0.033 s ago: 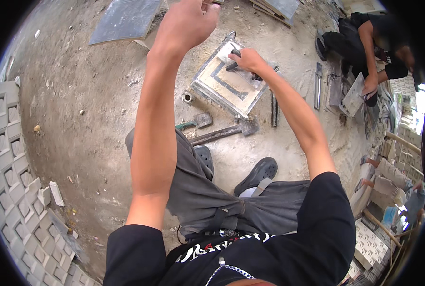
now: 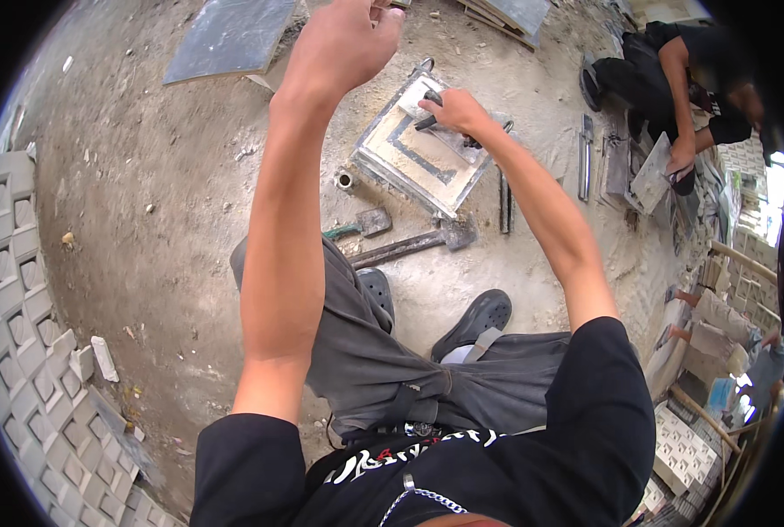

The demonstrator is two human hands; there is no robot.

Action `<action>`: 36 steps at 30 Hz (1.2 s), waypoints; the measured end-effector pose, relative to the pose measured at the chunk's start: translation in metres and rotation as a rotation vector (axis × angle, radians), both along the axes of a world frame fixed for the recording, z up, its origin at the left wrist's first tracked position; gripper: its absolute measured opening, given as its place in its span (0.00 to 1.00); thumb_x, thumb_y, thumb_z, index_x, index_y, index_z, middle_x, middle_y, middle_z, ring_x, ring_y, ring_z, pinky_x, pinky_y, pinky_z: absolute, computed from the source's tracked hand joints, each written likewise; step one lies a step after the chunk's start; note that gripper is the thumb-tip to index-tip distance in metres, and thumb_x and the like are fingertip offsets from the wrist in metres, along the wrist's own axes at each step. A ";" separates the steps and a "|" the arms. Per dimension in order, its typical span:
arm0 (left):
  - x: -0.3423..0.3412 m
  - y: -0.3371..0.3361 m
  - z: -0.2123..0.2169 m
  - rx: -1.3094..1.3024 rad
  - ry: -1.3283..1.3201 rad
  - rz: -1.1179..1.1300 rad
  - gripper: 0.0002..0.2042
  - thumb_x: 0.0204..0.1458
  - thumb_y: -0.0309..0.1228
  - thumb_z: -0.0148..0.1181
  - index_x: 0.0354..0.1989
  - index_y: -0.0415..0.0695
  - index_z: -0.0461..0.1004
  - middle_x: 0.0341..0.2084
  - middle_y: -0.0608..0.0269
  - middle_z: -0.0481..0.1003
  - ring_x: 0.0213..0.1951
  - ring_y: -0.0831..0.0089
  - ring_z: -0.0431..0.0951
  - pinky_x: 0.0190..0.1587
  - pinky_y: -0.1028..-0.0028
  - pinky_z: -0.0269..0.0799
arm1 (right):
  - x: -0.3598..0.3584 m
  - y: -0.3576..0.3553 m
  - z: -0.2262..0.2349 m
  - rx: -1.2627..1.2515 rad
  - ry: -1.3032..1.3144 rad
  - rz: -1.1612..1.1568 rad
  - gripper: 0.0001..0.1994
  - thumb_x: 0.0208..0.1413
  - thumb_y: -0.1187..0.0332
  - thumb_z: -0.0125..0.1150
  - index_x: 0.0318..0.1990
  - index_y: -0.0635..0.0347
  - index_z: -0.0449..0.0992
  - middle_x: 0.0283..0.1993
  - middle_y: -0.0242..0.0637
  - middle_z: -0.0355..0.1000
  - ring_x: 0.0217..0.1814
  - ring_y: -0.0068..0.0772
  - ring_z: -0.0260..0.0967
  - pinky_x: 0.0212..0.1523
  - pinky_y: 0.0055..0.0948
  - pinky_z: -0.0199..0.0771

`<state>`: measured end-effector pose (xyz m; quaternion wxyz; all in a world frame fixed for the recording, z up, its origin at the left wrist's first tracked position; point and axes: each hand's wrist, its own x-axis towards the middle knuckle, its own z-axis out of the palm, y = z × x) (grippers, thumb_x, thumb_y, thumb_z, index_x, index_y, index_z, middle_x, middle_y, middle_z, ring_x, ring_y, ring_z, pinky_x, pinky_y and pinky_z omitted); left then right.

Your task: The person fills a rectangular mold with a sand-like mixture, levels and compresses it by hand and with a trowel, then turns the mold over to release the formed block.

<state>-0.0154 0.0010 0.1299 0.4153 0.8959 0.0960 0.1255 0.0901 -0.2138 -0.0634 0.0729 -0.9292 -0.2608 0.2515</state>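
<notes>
Paving blocks [image 2: 10, 290] with square recesses curve along the far left edge, well apart from either grip, and a small pale chunk [image 2: 104, 357] lies on the dirt floor [image 2: 146, 176] beside them. Above and left of the left hand, a flat grey slab [image 2: 229, 35] rests on the floor.

The left hand [image 2: 343, 44] is raised high near the top of the view, its forearm running up from the lower edge; the fingers are curled in toward the palm, but whether that grip pinches anything I cannot tell, since the fingertips meet at the picture's rim. Below this grip, on the floor, lie a small round ring-like piece [image 2: 345, 180], a trowel with a green handle [image 2: 357, 224] and a long hammer [image 2: 414, 244], the last two just beside each other.

To the right of the left hand, the right hand [image 2: 453, 110] is lowered onto a square mould tray [image 2: 409, 162], pale with a dark inner frame line, which lies flat on the floor. This grip is clamped on a dark tool handle [image 2: 429, 121] that rests on the tray's upper part. Below the tray, the person's two dark shoes [image 2: 475, 321] stand on the floor.

Right of the right grip, narrow metal bars [image 2: 585, 154] lie on the floor, and another person [image 2: 673, 79] in black crouches, a hand on a pale flat piece [image 2: 651, 176]. Stacked blocks [image 2: 686, 452] fill the right edge.
</notes>
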 end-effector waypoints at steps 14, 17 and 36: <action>0.003 -0.004 -0.001 -0.080 -0.066 -0.018 0.17 0.59 0.35 0.55 0.49 0.32 0.74 0.42 0.42 0.78 0.46 0.54 0.79 0.50 0.64 0.73 | -0.077 0.032 0.015 0.017 0.091 0.002 0.29 0.59 0.43 0.55 0.38 0.68 0.80 0.37 0.56 0.77 0.42 0.57 0.76 0.44 0.47 0.76; -0.002 -0.006 0.001 -0.102 -0.029 -0.041 0.17 0.59 0.34 0.55 0.49 0.33 0.74 0.43 0.42 0.78 0.46 0.55 0.79 0.50 0.64 0.73 | -0.080 0.033 0.016 0.034 0.117 -0.001 0.28 0.59 0.43 0.55 0.37 0.67 0.80 0.37 0.56 0.77 0.42 0.56 0.76 0.43 0.47 0.76; -0.023 -0.008 0.020 -0.072 -0.030 -0.041 0.17 0.59 0.35 0.55 0.49 0.32 0.74 0.40 0.43 0.79 0.44 0.57 0.80 0.48 0.65 0.73 | -0.096 0.037 0.026 0.012 0.124 -0.037 0.27 0.60 0.45 0.56 0.37 0.67 0.81 0.38 0.54 0.78 0.43 0.55 0.77 0.44 0.46 0.77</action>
